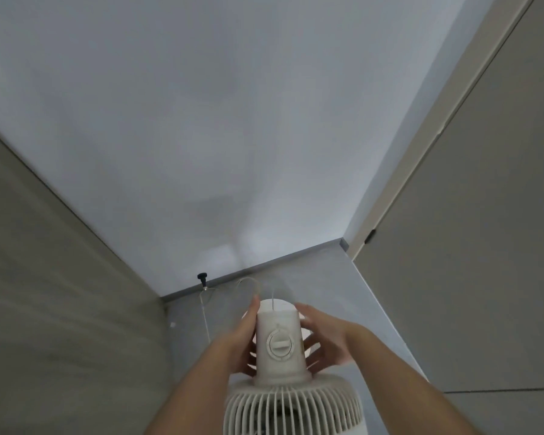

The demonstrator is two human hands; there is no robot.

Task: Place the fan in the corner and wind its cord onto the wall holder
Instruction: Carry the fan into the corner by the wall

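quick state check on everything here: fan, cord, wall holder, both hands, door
fan: upright, near the corner, held at its motor housing
cord: loose, not wound
wall holder: bare
left hand: flat against the housing
right hand: open beside the housing, contact unclear
door: shut

Grey floor point(321, 277) in corner: white cord point(205, 312) trails on it; fan's contact hidden.

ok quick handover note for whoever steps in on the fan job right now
Left hand: flat against the left side of the white plastic fan's motor housing.
Right hand: open, fingers spread beside the housing's right side; contact unclear.
Fan: near the corner.
Thin white cord: trailing loose toward the small black wall holder.
Done: fan brought to the corner.
Left: settle it, wind the cord.
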